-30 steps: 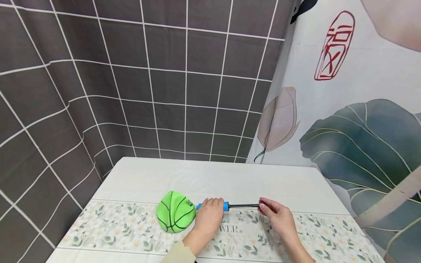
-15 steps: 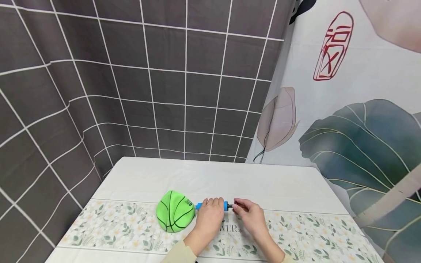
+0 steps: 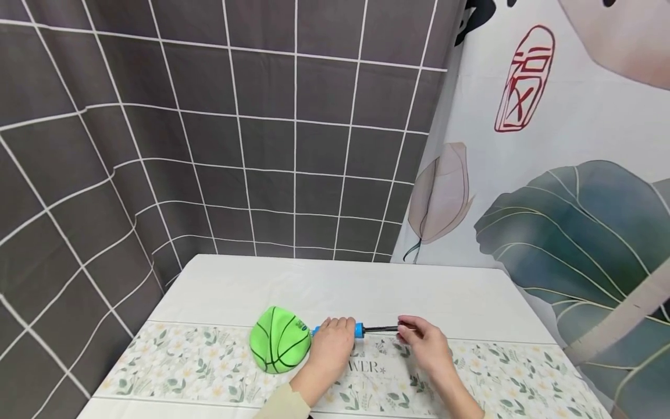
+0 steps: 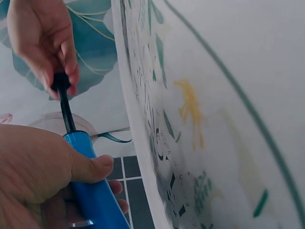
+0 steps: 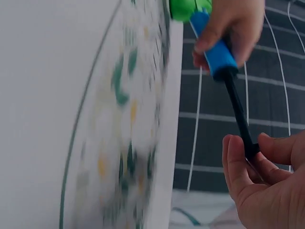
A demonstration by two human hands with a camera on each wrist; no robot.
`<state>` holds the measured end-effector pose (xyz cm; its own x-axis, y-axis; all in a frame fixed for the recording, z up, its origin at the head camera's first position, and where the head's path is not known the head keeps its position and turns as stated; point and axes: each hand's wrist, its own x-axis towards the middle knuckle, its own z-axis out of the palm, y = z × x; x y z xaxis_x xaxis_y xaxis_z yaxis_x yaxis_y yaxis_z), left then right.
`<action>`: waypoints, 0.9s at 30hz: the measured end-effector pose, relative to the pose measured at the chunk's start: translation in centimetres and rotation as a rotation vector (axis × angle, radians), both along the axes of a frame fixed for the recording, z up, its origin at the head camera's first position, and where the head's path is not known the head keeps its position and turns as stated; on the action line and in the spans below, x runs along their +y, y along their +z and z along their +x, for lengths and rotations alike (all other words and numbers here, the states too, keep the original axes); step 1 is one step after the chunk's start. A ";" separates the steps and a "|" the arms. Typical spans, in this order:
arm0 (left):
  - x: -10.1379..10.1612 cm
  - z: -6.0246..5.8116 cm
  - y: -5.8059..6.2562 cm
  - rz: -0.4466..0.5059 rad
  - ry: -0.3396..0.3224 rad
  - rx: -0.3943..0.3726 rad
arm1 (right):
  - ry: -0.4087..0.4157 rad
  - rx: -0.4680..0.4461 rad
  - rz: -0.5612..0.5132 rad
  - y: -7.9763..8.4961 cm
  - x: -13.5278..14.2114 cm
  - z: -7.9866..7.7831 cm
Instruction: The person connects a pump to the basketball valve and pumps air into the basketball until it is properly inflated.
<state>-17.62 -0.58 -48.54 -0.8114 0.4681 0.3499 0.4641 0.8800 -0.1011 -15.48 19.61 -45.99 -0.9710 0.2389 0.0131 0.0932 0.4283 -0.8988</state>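
Observation:
A half-flat green ball (image 3: 280, 340) with black basketball lines rests on the table at the left of the hands. Beside it my left hand (image 3: 332, 348) wraps round the blue barrel of a hand pump (image 4: 97, 200), fingers and thumb curled about it. The pump's near end points at the ball; where the two meet is hardly visible. My right hand (image 3: 426, 343) pinches the black handle (image 5: 251, 150) at the end of the pump's rod (image 5: 237, 107). A good length of that rod shows between barrel and fingers.
The white table (image 3: 314, 278) carries a flower-printed band (image 3: 199, 361) across its front. Behind it hangs a dark grey cloth (image 3: 267, 139) with white grid lines; a leaf-printed white cloth (image 3: 481, 116) hangs at the right.
My right hand pushed the handle left until it was near the barrel, then drew it back right, baring the rod again. My left hand and the ball stay nearly in place.

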 end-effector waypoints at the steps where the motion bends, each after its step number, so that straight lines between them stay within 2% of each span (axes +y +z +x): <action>1: 0.0 0.0 0.0 0.001 0.000 -0.001 | -0.006 -0.003 0.008 0.1 0.6 0.1; 6: 0.1 -0.1 -0.1 -0.001 -0.001 -0.010 | -0.028 -0.048 -0.023 0.1 2.5 0.3; 10: 0.3 0.0 0.0 0.003 0.008 0.007 | -0.035 -0.026 -0.019 0.0 2.3 0.2; 18: 0.5 0.0 0.2 0.007 0.026 0.045 | -0.023 0.049 0.074 0.2 -0.9 0.0; 27: 0.6 0.1 0.3 0.010 -0.005 0.023 | 0.046 0.093 0.134 -1.4 -4.8 -0.2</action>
<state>-17.52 0.06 -48.23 -0.8009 0.4682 0.3734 0.4657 0.8789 -0.1031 -15.68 14.82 -47.37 -0.9740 0.1840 0.1324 -0.0104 0.5470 -0.8371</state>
